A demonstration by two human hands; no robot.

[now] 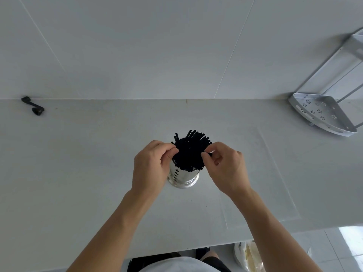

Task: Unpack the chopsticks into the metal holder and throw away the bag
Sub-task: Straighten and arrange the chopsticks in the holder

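Note:
A shiny perforated metal holder stands upright on the grey counter, a little in front of me. A bunch of black chopsticks stands in it, tops fanned out toward me. My left hand pinches the chopstick tops at the bunch's left side. My right hand pinches a few tops at its right side. A clear, flat plastic bag lies on the counter to the right of the holder, hard to make out against the surface.
A small black crank-shaped handle lies at the back left by the wall. A white perforated corner rack stands at the back right. The counter's front edge runs below my forearms; a plastic bag with something yellowish sits on the floor.

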